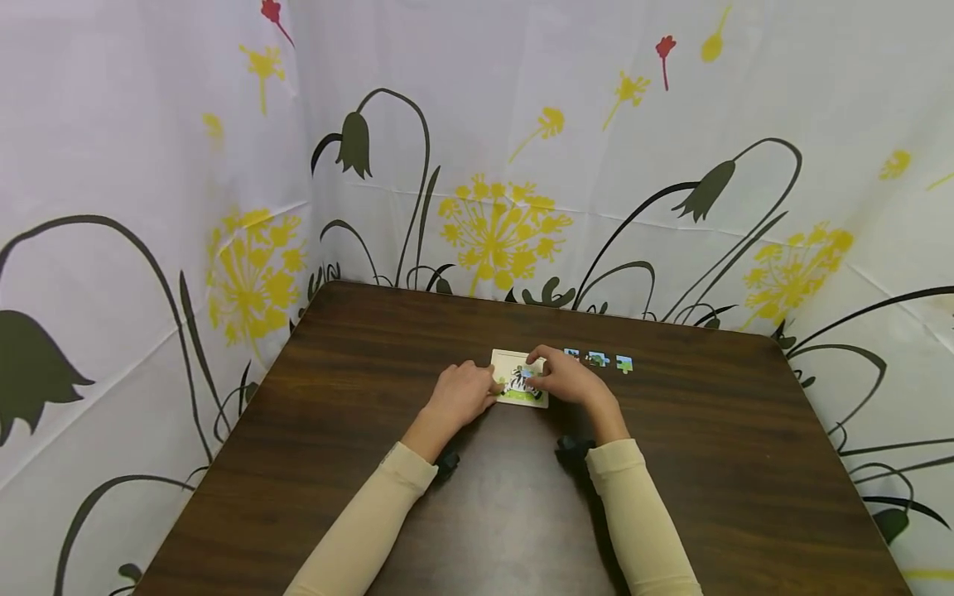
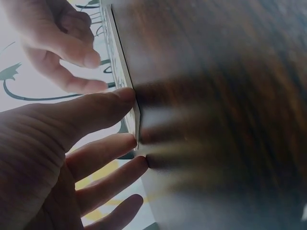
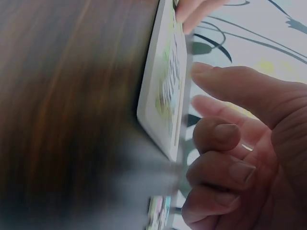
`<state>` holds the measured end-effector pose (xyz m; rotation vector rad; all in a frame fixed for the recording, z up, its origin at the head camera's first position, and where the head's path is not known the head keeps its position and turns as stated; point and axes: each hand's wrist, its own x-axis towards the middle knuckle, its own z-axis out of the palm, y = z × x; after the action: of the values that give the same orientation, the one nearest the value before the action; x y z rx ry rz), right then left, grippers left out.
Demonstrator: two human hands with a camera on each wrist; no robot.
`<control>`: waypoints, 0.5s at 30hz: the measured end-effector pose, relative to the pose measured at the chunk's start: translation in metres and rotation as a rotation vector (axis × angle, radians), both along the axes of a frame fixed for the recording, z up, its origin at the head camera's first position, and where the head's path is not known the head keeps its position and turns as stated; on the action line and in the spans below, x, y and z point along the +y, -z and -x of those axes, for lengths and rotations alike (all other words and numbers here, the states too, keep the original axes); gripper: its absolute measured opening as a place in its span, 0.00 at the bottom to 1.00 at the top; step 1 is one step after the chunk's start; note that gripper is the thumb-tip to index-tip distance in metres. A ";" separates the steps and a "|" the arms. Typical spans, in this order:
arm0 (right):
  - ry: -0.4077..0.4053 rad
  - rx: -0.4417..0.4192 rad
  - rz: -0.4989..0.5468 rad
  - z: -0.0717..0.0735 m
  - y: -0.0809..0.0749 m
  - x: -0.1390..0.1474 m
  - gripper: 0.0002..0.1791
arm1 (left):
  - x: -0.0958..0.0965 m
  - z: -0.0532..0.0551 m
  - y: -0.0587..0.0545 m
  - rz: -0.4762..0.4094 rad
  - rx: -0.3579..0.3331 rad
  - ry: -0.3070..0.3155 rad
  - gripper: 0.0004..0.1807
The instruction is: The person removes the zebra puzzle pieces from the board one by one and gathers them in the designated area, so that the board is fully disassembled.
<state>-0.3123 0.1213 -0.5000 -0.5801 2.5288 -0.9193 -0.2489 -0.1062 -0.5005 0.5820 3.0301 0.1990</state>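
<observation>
While flat on the table — zebra puzzle between hands

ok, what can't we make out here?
Head view: the far right corner of the puzzle board, behind the right hand.
Head view: pictures on the loose pieces, too small.
Left wrist view: the puzzle board's picture, nearly edge-on.
Right wrist view: loose pieces, blurred, cut by bottom edge.

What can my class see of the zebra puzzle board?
The zebra puzzle board is thin, pale-rimmed and round-cornered, apparently wood, showing a striped zebra on green grass. It lies flat on the dark table. The left grip touches its left end; the right grip is over it, contact unclear.
</observation>
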 end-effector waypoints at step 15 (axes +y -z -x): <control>-0.002 -0.064 -0.041 0.008 0.009 -0.017 0.20 | 0.000 0.000 0.002 -0.001 0.021 0.005 0.20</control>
<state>-0.3207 0.1042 -0.5093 -0.5323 2.4831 -0.8688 -0.2488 -0.1058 -0.5029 0.5958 3.0484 0.1951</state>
